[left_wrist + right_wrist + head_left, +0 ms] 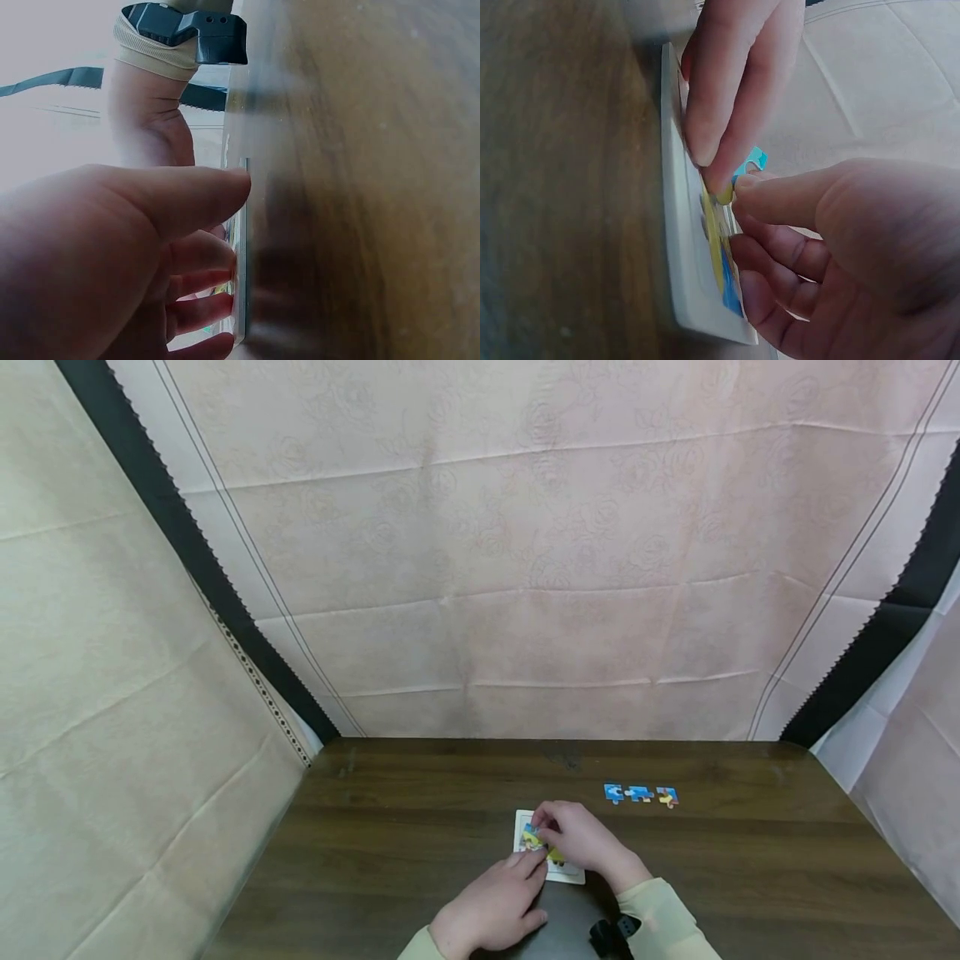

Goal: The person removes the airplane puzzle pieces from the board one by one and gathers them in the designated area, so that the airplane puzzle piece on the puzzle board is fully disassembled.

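The blue-and-yellow jigsaw piece (754, 158) stands tilted up over the puzzle tray (567, 876), pinched between the thumb and fingers of my right hand (581, 837). My left hand (497, 900) is nearly flat, fingers fairly straight, grasping nothing; its fingertips press on the picture beside the piece. To seat the piece well, I think I should match its tabs to the neighbouring gaps, lower it level, and press only once it drops without force, using my left fingertips to keep the neighbours from lifting.

The tray is shallow with a white border, and assembled pieces (730, 287) in blue and yellow lie inside; how many, my hands hide. It lies flat on the dark wooden table (412, 827). Beyond my right hand, three loose pieces (639, 794) sit in a row, outside the tray.
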The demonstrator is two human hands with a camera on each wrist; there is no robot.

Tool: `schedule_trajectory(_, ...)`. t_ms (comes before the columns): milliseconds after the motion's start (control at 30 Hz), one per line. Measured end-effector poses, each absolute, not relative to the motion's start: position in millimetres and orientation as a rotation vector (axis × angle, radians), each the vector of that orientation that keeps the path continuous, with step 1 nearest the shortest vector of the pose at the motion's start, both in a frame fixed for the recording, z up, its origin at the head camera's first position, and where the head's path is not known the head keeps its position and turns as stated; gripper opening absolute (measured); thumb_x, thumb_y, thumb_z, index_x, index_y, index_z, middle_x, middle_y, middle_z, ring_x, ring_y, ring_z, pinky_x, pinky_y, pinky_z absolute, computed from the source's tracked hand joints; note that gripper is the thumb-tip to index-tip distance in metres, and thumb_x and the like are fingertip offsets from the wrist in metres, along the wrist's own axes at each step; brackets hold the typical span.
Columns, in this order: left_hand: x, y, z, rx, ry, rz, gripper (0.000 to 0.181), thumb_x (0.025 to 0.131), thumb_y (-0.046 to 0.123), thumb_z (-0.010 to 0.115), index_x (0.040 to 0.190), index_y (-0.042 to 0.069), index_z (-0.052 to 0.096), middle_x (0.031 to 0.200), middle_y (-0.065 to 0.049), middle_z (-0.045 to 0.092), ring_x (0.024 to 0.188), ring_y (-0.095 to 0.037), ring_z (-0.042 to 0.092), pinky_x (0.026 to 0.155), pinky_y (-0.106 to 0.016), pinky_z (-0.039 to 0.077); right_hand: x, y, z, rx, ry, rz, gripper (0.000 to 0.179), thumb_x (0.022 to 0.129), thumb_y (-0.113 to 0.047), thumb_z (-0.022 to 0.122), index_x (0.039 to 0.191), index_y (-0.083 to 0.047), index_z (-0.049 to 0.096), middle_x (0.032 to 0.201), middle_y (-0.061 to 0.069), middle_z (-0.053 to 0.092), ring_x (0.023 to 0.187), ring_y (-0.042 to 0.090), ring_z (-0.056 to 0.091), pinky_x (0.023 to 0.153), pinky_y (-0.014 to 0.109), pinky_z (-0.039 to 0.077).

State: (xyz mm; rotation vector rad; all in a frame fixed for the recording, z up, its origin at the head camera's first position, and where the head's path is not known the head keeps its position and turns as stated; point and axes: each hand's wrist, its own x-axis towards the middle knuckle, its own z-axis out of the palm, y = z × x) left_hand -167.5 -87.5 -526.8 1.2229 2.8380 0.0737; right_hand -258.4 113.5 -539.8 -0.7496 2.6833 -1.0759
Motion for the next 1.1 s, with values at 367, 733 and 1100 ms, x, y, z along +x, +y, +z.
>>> schedule_trajectory(367, -168.2, -84.3, -527.6, 1.212, 2.820, 0.021, 0.064, 0.108, 0.046, 0.062, 0.159, 0.009, 0.051, 0.166, -0.004, 0.041, 0.152, -0.016, 0.037, 0.119, -0.032, 0.037, -257.0, 112.8, -537.3, -0.782, 2.673, -1.079, 0.007, 0.103, -0.008, 0.071, 0.105, -0.016, 0.072, 0.092, -0.008, 0.066, 0.084, 0.012, 0.061, 0.078, 0.039, 0.055)
schedule_trajectory(733, -168.5, -82.0, -532.2, 1.156, 2.796, 0.038, 0.066, 0.108, 0.048, 0.061, 0.162, 0.012, 0.048, 0.169, -0.002, 0.036, 0.153, -0.018, 0.034, 0.118, -0.036, 0.040, -256.8, 113.7, -539.1, -0.772, 2.660, -1.104, 0.003, 0.103, -0.014, 0.074, 0.105, -0.014, 0.072, 0.093, -0.008, 0.067, 0.084, 0.013, 0.061, 0.080, 0.041, 0.056)
schedule_trajectory(1100, -167.4, -82.2, -532.6, 1.168, 2.801, 0.086, 0.065, 0.108, 0.046, 0.061, 0.160, 0.008, 0.050, 0.168, -0.007, 0.037, 0.155, -0.021, 0.033, 0.122, -0.036, 0.036, -259.0, 117.7, -539.5, -0.761, 2.622, -1.139, 0.004, 0.106, -0.019, 0.070, 0.107, -0.015, 0.072, 0.090, -0.009, 0.067, 0.080, 0.012, 0.061, 0.076, 0.034, 0.054)
